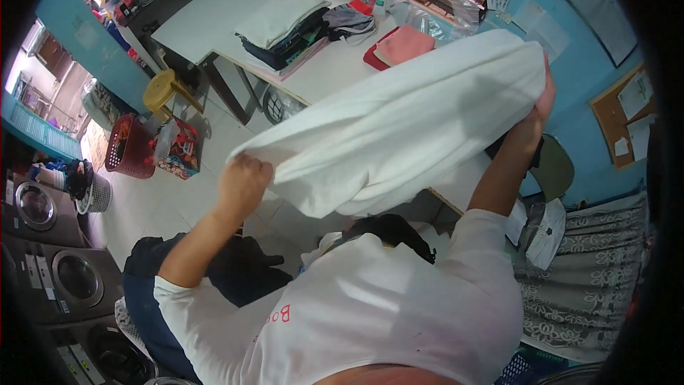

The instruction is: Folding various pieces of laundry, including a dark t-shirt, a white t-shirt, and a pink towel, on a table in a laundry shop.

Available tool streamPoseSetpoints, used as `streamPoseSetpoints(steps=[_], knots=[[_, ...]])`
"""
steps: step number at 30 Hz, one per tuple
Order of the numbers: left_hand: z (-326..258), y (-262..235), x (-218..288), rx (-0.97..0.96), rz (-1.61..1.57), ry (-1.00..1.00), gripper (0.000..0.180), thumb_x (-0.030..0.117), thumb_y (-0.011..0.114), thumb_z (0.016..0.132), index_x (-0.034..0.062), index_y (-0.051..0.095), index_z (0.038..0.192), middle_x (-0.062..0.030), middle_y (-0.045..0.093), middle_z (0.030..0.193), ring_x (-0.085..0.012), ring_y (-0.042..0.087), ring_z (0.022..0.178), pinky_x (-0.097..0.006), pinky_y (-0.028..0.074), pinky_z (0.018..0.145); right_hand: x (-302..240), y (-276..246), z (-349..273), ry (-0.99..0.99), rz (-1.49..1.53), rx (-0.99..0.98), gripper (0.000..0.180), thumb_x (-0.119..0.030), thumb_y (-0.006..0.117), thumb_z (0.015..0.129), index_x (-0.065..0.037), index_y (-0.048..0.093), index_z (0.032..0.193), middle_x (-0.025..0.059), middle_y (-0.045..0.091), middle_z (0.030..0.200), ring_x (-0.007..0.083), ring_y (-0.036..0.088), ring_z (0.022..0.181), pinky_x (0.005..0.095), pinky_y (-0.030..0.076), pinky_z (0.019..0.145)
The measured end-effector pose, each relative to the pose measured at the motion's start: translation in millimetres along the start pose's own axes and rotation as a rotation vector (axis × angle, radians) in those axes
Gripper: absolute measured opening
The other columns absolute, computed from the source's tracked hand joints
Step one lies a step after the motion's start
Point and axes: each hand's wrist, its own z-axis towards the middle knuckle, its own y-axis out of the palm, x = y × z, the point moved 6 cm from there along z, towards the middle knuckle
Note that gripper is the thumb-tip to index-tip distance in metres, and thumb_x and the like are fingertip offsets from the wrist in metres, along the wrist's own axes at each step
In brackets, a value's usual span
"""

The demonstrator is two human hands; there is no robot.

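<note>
A large white cloth (pixel 413 121), thick and soft-looking, is stretched in the air between my two hands, its lower edge hanging in folds. My left hand (pixel 246 177) is closed in a fist around its left end. At the far right end, my right hand (pixel 546 96) grips the other edge; most of its fingers are hidden behind the fabric. The cloth hangs over the near part of the white table (pixel 214 14) and covers some of it. Beyond it on the table lie a folded pink cloth (pixel 405 45) and a stack of folded clothes (pixel 281 32).
Front-loading machines (pixel 77 276) line the left side. On the floor stand a red basket (pixel 130 146), a patterned bag (pixel 179 148), a white laundry basket (pixel 97 194) and a yellow stool (pixel 165 90). A spray bottle (pixel 379 1) stands near the window. Dark clothing (pixel 235 260) lies close on my left.
</note>
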Motion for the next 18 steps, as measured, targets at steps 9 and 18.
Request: streamPoseSetpoints(steps=[9, 18], knots=[[19.8, -144.5, -42.1, 0.217, -1.502, 0.764, 0.024, 0.016, 0.067, 0.063, -0.0026, 0.053, 0.057, -0.0116, 0.052, 0.056, -0.0228, 0.051, 0.053, -0.033, 0.040, 0.061, -11.6, -32.1, 57.4, 0.135, -0.053, -0.002, 0.037, -0.025, 0.039, 0.087, 0.005, 0.047, 0.106, 0.0164, 0.054, 0.103, 0.0253, 0.055, 0.090, 0.0351, 0.044, 0.082], [107.5, -105.9, 39.7, -0.254, -1.058, 0.204, 0.066, 0.055, 0.028, 0.083, -0.0026, 0.055, 0.099, -0.0155, 0.057, 0.093, -0.0249, 0.054, 0.088, -0.032, 0.040, 0.080, 8.6, 19.3, 36.6, 0.132, 0.437, -0.892, 0.040, -0.021, 0.039, 0.086, 0.003, 0.037, 0.119, 0.0197, 0.047, 0.113, 0.0294, 0.049, 0.103, 0.0408, 0.035, 0.091]])
